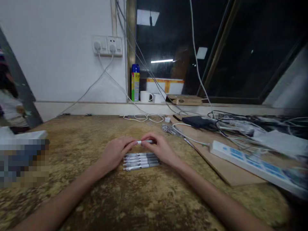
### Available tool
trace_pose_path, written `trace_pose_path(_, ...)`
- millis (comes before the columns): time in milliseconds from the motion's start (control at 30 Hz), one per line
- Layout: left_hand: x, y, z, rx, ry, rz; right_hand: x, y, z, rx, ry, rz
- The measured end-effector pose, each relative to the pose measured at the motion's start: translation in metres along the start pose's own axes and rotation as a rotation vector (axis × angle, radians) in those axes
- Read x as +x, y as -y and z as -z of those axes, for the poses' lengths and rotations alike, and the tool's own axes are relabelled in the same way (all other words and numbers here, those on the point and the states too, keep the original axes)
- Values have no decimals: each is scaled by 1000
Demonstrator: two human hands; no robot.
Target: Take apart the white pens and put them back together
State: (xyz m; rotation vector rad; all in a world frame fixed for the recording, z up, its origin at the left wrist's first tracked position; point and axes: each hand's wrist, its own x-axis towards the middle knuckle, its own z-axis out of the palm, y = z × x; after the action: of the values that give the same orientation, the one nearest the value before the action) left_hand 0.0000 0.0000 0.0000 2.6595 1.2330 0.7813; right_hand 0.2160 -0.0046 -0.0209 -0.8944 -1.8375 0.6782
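Observation:
Both my hands pinch one white-and-grey pen (pixel 139 142) above the middle of the table. My left hand (pixel 116 150) grips its left end with thumb and fingers, hiding that tip. My right hand (pixel 159 147) is closed round its grey right part. Just below, several similar pens (pixel 141 161) lie side by side in a row on the tabletop, clear or white on the left and grey on the right. The right ends of some are covered by my right hand.
The worn brown table (pixel 103 205) carries a white power strip (pixel 250 163) on a board (pixel 216 160) at right, beside tangled cables (pixel 240 128). A spray can (pixel 135 83) and white mug (pixel 145 96) stand on the sill. A person (pixel 11 93) is at far left.

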Motion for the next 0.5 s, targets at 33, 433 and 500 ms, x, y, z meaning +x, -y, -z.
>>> trace_pose_path(33,-1,0,0,-7,-7,-1,0,-1,0,16,-6,21)
trace_pose_path(433,0,1,-1,-52,11,10,1,-4,2,74,-18,5)
trace_pose_path(500,0,2,-2,-67,13,8,2,-5,3,92,-15,9)
